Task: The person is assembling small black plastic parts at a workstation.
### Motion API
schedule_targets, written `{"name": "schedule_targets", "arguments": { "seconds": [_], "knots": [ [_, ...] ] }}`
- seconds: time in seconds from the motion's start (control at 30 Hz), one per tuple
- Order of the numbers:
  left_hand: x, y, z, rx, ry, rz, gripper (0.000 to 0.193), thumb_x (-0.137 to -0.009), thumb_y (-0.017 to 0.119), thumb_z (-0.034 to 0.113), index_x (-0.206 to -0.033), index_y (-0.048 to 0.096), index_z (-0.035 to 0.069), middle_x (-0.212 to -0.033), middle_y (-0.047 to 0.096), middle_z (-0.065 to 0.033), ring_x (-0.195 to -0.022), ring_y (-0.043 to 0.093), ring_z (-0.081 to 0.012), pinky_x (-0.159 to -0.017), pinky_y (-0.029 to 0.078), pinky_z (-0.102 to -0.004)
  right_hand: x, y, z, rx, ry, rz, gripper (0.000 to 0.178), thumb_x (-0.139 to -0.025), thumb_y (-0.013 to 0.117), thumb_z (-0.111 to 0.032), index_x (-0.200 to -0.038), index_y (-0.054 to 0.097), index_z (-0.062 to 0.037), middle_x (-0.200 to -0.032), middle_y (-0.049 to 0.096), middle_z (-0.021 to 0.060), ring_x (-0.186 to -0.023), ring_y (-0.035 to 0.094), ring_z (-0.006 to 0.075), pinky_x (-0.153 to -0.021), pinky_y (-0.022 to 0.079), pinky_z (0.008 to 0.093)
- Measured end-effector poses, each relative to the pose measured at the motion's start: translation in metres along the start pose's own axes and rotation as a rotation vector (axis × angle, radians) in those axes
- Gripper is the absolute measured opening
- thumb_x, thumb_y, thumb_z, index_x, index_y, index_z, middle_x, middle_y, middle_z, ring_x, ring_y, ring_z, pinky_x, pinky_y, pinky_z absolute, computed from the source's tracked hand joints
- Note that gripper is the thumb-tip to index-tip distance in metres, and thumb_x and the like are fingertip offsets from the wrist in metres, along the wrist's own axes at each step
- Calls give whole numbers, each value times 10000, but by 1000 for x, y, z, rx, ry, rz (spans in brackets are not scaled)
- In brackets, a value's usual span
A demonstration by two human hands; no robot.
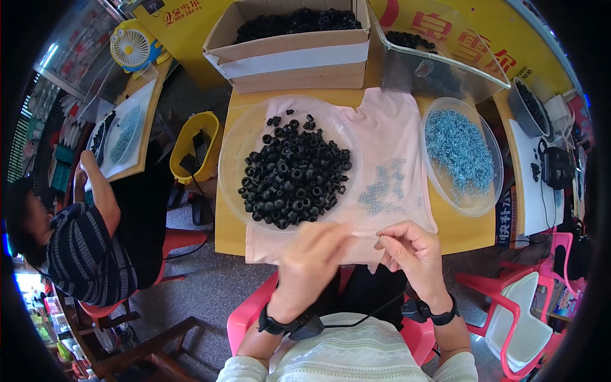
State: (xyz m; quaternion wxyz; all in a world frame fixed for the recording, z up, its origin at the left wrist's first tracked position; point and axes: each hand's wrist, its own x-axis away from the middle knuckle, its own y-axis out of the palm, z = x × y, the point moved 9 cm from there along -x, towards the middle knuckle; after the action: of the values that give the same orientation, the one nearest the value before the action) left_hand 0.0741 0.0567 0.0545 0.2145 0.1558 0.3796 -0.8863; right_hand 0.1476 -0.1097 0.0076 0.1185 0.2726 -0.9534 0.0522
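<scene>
My left hand [307,260] is smeared by motion over the near edge of the pink cloth, just below a round clear tray [235,202] heaped with small black ring-shaped parts [294,172]. Whether its fingers hold anything is hidden by the blur. To its right, my right hand [412,256] is closed in a pinch, thumb against forefinger, and what sits between the tips is too small to name. Beyond the right hand, a loose patch of tiny clear-blue pieces [385,186] lies on the pink cloth [377,127].
An oval clear tray [478,205] of blue pieces stands at the right. Behind are a cardboard box [293,67] and a clear bin [445,60], both holding black parts. A yellow bucket [213,143] is left of the table. Another person [83,248] sits at the far left.
</scene>
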Motion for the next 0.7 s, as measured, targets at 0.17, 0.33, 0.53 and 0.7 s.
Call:
{"name": "schedule_targets", "arguments": {
  "seconds": [0.17,0.33,0.53,0.7],
  "knots": [
    [-11,-45,-34,-219,-148,101,281,-748,781,42,-1022,727,69,-922,638,-62,-762,573,-187,-564,409,-290,0,-14,11,76,-18,93,134,-936,637,-74,-1032,648,20,-852,684,39,-661,616,56,-544,487,189],
    [-13,-39,-46,-184,-197,64,264,-760,768,49,-1018,709,34,-930,614,-79,-787,581,-195,-617,450,-288,1,-19,17,44,13,118,136,-935,640,-72,-1027,645,28,-844,675,35,-663,607,54,-565,490,190],
    [-17,-32,-51,-182,-178,66,248,-769,762,42,-1008,704,17,-915,604,-88,-800,590,-205,-657,479,-289,2,-22,19,74,4,126,140,-924,654,-68,-1022,649,31,-824,670,31,-660,596,48,-570,483,188],
    [-17,-40,-52,-86,-172,114,236,-781,756,25,-1010,702,5,-950,621,-82,-780,601,-185,-666,488,-284,2,-23,12,83,-16,143,134,-909,668,-57,-1007,657,34,-811,658,22,-655,586,51,-577,477,194]
  ]
}}
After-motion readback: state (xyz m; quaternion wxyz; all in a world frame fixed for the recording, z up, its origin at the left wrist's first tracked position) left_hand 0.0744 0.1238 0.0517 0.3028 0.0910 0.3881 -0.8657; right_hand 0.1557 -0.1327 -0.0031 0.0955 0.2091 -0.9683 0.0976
